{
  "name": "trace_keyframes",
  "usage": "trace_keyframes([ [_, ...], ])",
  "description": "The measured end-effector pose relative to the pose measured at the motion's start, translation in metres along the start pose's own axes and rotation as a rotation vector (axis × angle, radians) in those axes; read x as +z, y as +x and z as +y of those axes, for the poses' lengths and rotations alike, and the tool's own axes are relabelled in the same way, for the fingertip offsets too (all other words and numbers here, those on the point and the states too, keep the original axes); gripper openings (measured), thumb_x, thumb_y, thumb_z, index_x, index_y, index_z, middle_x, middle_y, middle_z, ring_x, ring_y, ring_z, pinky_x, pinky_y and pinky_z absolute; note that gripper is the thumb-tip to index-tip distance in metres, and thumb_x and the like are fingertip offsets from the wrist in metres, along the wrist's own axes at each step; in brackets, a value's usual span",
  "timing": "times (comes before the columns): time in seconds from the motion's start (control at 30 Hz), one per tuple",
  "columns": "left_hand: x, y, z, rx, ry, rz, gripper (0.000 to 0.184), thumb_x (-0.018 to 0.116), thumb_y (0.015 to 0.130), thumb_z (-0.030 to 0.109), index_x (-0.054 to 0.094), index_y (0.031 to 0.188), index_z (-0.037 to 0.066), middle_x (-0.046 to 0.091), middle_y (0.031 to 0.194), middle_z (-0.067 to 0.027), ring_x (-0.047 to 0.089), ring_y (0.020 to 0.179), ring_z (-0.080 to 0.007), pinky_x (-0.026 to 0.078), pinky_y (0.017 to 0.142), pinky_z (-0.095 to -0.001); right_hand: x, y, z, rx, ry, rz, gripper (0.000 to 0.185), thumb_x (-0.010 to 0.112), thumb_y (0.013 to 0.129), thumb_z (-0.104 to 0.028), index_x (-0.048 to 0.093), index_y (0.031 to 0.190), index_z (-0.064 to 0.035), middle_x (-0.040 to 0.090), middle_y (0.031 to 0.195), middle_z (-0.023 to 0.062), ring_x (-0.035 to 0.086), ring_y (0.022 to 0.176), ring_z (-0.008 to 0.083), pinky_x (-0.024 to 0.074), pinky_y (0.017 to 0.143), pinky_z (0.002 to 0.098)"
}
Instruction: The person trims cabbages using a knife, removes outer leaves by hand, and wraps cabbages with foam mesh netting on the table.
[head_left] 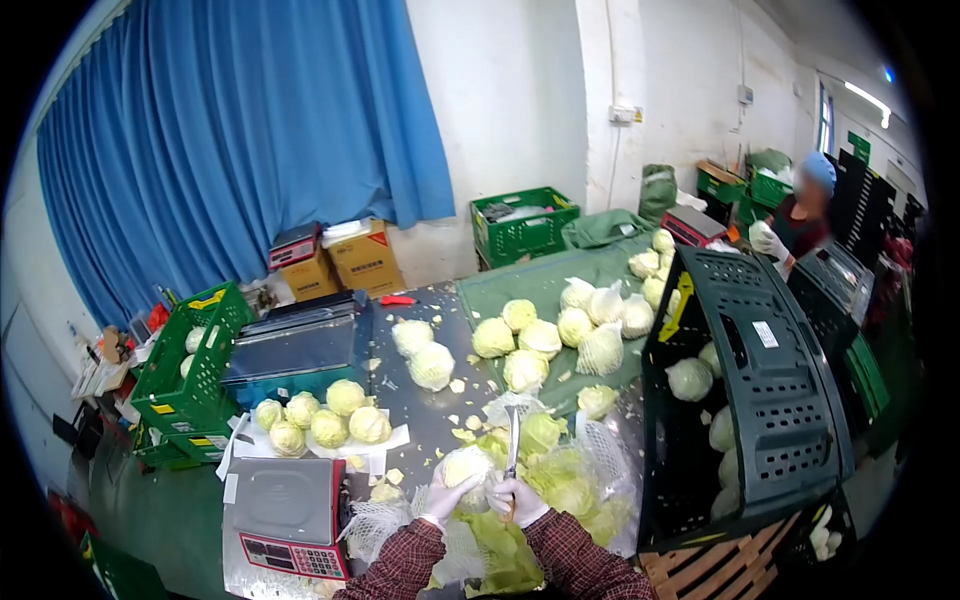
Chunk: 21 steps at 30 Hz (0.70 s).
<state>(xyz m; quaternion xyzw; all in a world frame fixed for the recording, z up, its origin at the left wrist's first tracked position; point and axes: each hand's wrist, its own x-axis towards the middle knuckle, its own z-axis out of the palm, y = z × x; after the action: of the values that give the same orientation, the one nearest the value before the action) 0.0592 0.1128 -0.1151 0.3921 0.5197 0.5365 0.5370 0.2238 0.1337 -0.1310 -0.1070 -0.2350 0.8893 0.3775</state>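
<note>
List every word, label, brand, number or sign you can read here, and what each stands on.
Nothing reads clearly; all of these are too small or blurred:
Keypad markings on the nearest scale
Dark print on the large carton
White label on the dark crate
Yellow label on the green crate, left
Green sign at far right

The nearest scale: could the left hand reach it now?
Probably yes: the scale is close by, with mainly white netting between, though the left hand holds a cabbage.

Bright centre, black fisheye corners
</note>
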Motion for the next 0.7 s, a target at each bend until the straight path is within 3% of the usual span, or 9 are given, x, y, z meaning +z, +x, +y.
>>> trace_keyframes([
  [0.1, -0.005, 0.011, -0.006, -0.055, -0.141, 0.008, 0.067, 0.072, 0.079, 0.006, 0.037, 0.135, -0.002, 0.054, 0.125, -0.0110, 0.054, 0.114, -0.0195, 0.045, 0.096, -0.0319, -0.004, 0.009, -0.002, 0.026, 0.044, -0.123, 0.030, 0.052, 0.084, -0.009, 0.037, 0.059, -0.0117, 0.036, 0.052, -0.0033, 0.039, 0.041, 0.0100, 0.0302, 0.043, 0.0227],
  [0.2, -0.007, 0.018, -0.024, -0.063, -0.184, 0.073, 0.059, 0.070, 0.080, 0.011, 0.043, 0.132, 0.000, 0.055, 0.123, -0.0100, 0.055, 0.112, -0.0206, 0.045, 0.096, -0.0345, 0.001, 0.016, -0.005, 0.030, -0.187, 0.073, 0.024, 0.052, 0.086, -0.010, 0.041, 0.065, -0.0117, 0.037, 0.053, -0.0037, 0.041, 0.045, 0.0106, 0.0333, 0.046, 0.0250],
  [0.3, -0.008, 0.025, -0.028, -0.145, -0.479, 0.059, 0.055, 0.064, 0.085, 0.027, 0.046, 0.131, 0.003, 0.056, 0.124, -0.0104, 0.055, 0.114, -0.0231, 0.042, 0.099, -0.0390, 0.035, 0.010, -0.004, -0.026, -0.353, 0.362, 0.022, 0.052, 0.087, -0.010, 0.042, 0.067, -0.0124, 0.036, 0.054, -0.0039, 0.040, 0.046, 0.0111, 0.0336, 0.047, 0.0272],
  [0.37, -0.002, 0.026, -0.016, -0.207, -0.635, 0.029, 0.055, 0.056, 0.087, 0.037, 0.047, 0.131, 0.004, 0.056, 0.125, -0.0105, 0.053, 0.116, -0.0252, 0.039, 0.102, -0.0428, 0.014, 0.004, 0.016, 0.048, -0.289, 0.361, 0.021, 0.051, 0.085, -0.009, 0.040, 0.067, -0.0134, 0.036, 0.054, -0.0034, 0.039, 0.045, 0.0110, 0.0330, 0.047, 0.0280],
  [0.43, 0.009, 0.028, -0.007, -0.207, -0.737, 0.024, 0.060, 0.051, 0.086, 0.044, 0.046, 0.132, 0.007, 0.053, 0.129, -0.0113, 0.049, 0.120, -0.0270, 0.037, 0.103, -0.0463, 0.009, 0.000, 0.038, -0.007, 0.211, -0.068, 0.022, 0.051, 0.082, -0.011, 0.038, 0.064, -0.0147, 0.035, 0.053, -0.0034, 0.036, 0.044, 0.0110, 0.0303, 0.044, 0.0268],
  [0.47, 0.013, 0.028, -0.003, -0.212, -0.832, 0.029, 0.066, 0.046, 0.084, 0.052, 0.045, 0.134, 0.010, 0.050, 0.133, -0.0121, 0.046, 0.124, -0.0288, 0.035, 0.104, -0.0498, 0.007, -0.005, 0.035, -0.006, 0.208, -0.064, 0.022, 0.051, 0.082, -0.011, 0.038, 0.064, -0.0147, 0.035, 0.053, -0.0034, 0.036, 0.044, 0.0110, 0.0303, 0.044, 0.0268],
  [0.53, 0.003, 0.036, -0.014, -0.071, -0.866, -0.142, 0.080, 0.034, 0.079, 0.070, 0.040, 0.139, 0.017, 0.042, 0.142, -0.0129, 0.038, 0.131, -0.0337, 0.028, 0.106, -0.0591, 0.005, -0.026, 0.018, 0.023, 0.247, 0.342, 0.026, 0.052, 0.079, -0.013, 0.036, 0.058, -0.0154, 0.034, 0.051, -0.0032, 0.035, 0.042, 0.0110, 0.0276, 0.041, 0.0259],
  [0.6, -0.017, 0.037, -0.026, -0.095, -0.895, -0.220, 0.081, 0.034, 0.079, 0.070, 0.038, 0.140, 0.017, 0.041, 0.142, -0.0130, 0.037, 0.131, -0.0350, 0.027, 0.106, -0.0602, -0.028, -0.042, -0.022, -0.169, 0.069, 0.280, 0.026, 0.053, 0.080, -0.015, 0.038, 0.059, -0.0157, 0.036, 0.051, -0.0029, 0.036, 0.042, 0.0111, 0.0271, 0.038, 0.0250],
  [0.7, -0.016, 0.008, 0.008, -0.233, -0.985, -0.364, 0.083, 0.033, 0.079, 0.071, 0.035, 0.142, 0.017, 0.038, 0.144, -0.0142, 0.035, 0.132, -0.0392, 0.024, 0.107, -0.0620, -0.075, -0.076, -0.069, -0.167, -0.162, 0.711, 0.018, 0.055, 0.085, -0.018, 0.046, 0.070, -0.0142, 0.044, 0.056, -0.0019, 0.042, 0.042, 0.0117, 0.0338, 0.039, 0.0246],
])
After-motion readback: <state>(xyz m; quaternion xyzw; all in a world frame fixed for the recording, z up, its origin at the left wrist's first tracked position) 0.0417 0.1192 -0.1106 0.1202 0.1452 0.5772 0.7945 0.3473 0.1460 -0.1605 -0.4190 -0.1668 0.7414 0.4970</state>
